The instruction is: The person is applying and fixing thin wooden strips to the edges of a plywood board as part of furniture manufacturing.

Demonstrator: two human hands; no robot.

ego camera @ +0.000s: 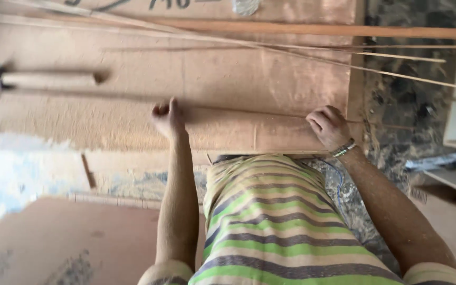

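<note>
A large flat sheet of pale brown fibreboard [149, 100] fills most of the view, lying across the bench in front of the person. Its face is matt and slightly fuzzy, with faint scuffs and a thin straight dark line running across it between the two hands. Its near edge ends just above the person's green, cream and grey striped shirt [275, 221], and its right edge stops against a narrow upright strip of brown wood [354, 68].

The left hand [168, 117] is curled into a loose fist, knuckles down on the board close to the line; what lies inside the fist, if anything, cannot be told. The right hand [329, 126] also rests on the board with its fingers bent under, near the right edge, and it is not clear whether it pinches anything. A beaded bracelet [344, 149] sits on that wrist.

Several long thin wooden strips and slivers [312, 50] lie across the far part of the board, reaching out past its right edge over a dark marbled stone floor [402, 100]. A blurred tool with a pale wooden handle [48, 79] lies on the board at the far left. Another reddish-brown sheet [80, 237] lies lower left, below the bench.
</note>
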